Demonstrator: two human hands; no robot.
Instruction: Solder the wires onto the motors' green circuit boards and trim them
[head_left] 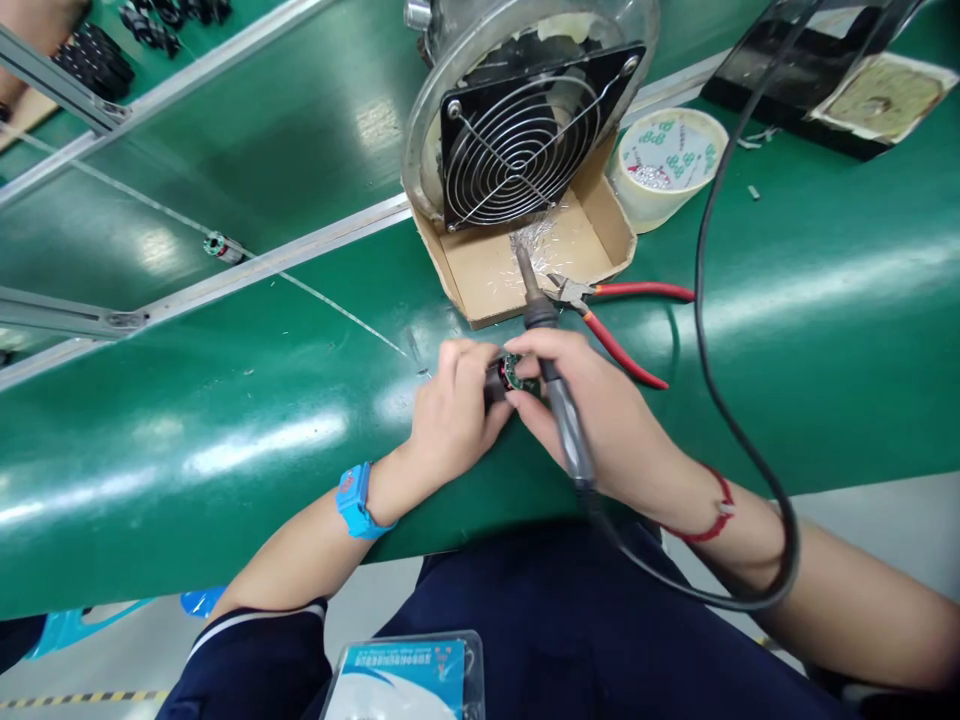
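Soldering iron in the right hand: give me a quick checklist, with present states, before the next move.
1. Small part gripped by the left hand: ok.
2. Soldering iron secured in the right hand: ok, though that hand's fingertips are also at the small part.
3. Tip pointing away from the fingers: ok, it points toward the cardboard tray.
4. Tip hot: cannot tell.
5. Cord clear of the right forearm: not ok, it loops across it in this view.
6. Red-handled cutters clear of the iron: cannot tell, they appear very close.
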